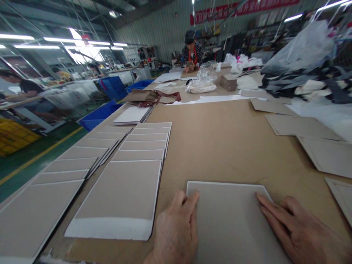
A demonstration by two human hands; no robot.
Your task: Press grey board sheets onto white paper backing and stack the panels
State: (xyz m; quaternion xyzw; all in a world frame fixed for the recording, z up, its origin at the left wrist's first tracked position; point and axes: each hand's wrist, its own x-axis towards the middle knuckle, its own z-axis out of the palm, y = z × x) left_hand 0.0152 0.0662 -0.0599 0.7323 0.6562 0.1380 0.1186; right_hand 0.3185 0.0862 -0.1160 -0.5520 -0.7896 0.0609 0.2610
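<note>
A grey board panel [228, 216] with a thin white edge lies flat on the brown table right in front of me. My left hand [176, 231] rests on its left edge, fingers together and pressed flat. My right hand [297, 227] lies on its right side, fingers stretched out flat across the surface. Neither hand holds anything.
Two overlapping rows of similar grey panels [129, 179] [68, 172] run along the table's left side. More flat boards [302, 126] lie to the right, with piled scraps [310, 80] beyond. A seated person [191, 51] works at the far end. Blue bins [101, 113] stand left.
</note>
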